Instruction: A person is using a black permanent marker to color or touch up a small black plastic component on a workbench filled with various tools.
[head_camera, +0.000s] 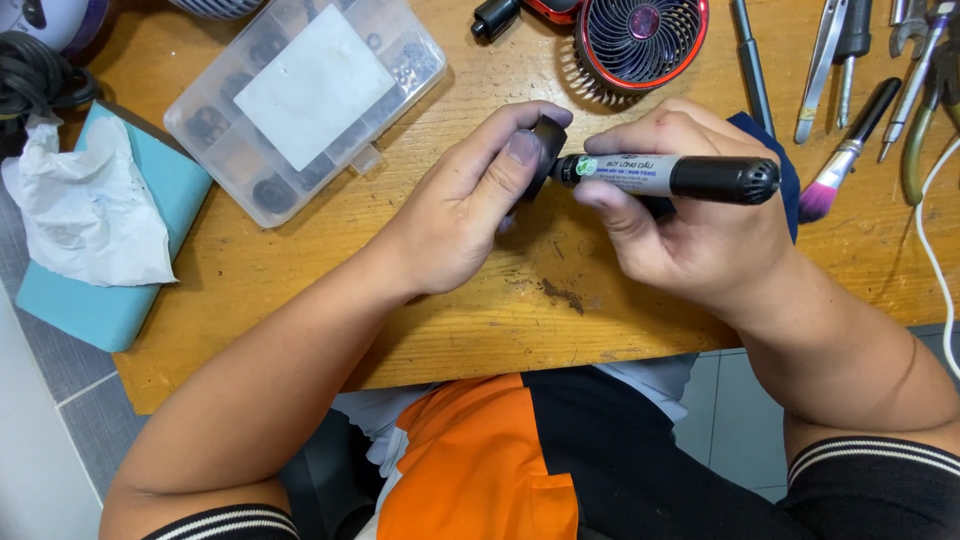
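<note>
Right hand (700, 215) grips grey-barrelled black-capped marker pen (665, 175), long axis left-right, tip end pointing left. Left hand (465, 215) pinches small dark round part (545, 150) between thumb and forefinger, touching marker tip. Both held above wooden table (330, 290) centre. Clear plastic compartment box (305, 95) upper left, small red fan (640, 35) just beyond hands; open room toward near edge.

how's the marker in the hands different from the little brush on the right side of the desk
The marker is thick, grey-bodied with a black capped end; the brush is thin, black-handled with a pink-purple bristle tuft. The marker is held level above the desk in the right hand, its tip end against a small dark piece pinched by the left hand; the brush lies untouched, slanted on the wooden desk. Both are slim, hand-held tools.
</note>
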